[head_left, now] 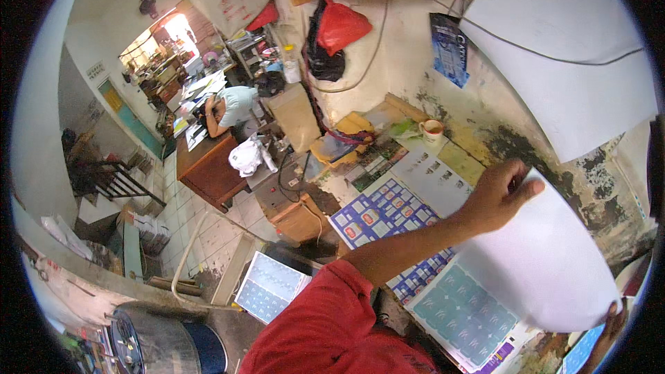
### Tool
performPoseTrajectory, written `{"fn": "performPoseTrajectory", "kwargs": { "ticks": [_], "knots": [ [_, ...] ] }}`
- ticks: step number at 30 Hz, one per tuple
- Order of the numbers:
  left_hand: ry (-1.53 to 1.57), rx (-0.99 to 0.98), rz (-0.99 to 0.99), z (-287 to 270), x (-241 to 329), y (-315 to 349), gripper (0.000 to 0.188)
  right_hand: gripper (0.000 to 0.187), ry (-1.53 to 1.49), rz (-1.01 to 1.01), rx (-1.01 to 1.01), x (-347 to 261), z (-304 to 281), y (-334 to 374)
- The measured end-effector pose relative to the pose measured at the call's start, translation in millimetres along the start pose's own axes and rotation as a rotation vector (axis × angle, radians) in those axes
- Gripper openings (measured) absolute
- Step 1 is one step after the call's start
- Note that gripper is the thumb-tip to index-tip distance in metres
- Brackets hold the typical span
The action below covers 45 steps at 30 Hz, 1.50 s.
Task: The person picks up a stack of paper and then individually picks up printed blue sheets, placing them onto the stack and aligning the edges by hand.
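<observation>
White sheet spans two hands

The sheet [554, 263] slopes from the left hand [499, 197], curled shut on its upper edge, down to the right hand [611, 329], partly seen, pinching its lower corner; teal prints [464, 308] lie just left of it.

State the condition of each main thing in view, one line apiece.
White sheet: bowed, edge raised
Left hand: closed on the white sheet's upper corner
Right hand: at the white sheet's lower edge, grip unclear
Nearer teal printed sheet: lying printed side up
Farther teal printed sheets: lying printed side up
Blue printed sheet: flat, partly hidden
Cup: upright, uncovered
Red bag: hanging
</observation>
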<state>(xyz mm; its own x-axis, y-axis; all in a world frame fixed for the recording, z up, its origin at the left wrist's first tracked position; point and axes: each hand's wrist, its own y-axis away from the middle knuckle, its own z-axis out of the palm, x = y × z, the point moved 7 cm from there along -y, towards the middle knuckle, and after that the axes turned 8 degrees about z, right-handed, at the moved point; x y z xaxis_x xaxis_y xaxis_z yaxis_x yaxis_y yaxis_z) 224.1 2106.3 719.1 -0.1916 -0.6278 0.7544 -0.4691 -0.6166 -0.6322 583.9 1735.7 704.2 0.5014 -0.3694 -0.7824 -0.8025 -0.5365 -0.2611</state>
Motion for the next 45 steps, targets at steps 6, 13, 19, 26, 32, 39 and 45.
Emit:
{"fn": "performPoseTrajectory", "kwargs": {
  "ticks": [6,13,19,26,32,39,45],
  "knots": [
    [0.195,-0.314,-0.612,69,-207,44,0.042,0.059,0.065,0.367,-0.421,144,112,-54],
    [0.161,-0.283,-0.995,99,-374,156,0.044,0.052,-0.122,0.590,-0.690,221,262,-25],
    [0.206,-0.339,-1.083,102,-357,152,0.040,0.057,0.048,0.524,-0.821,211,256,-29],
    [-0.019,-0.474,-0.955,92,-336,138,0.047,0.048,-0.126,0.618,-0.764,154,240,-27],
    [0.532,-0.373,-1.066,91,-294,127,0.056,0.042,-0.819,0.721,-0.727,142,215,8],
    [0.177,-0.626,-1.113,101,-310,131,0.063,0.059,-0.660,0.964,-0.866,172,265,9],
    [-0.110,-0.697,-0.750,133,-307,139,0.044,0.054,-0.313,0.668,-0.993,164,286,9]
  ]
}}
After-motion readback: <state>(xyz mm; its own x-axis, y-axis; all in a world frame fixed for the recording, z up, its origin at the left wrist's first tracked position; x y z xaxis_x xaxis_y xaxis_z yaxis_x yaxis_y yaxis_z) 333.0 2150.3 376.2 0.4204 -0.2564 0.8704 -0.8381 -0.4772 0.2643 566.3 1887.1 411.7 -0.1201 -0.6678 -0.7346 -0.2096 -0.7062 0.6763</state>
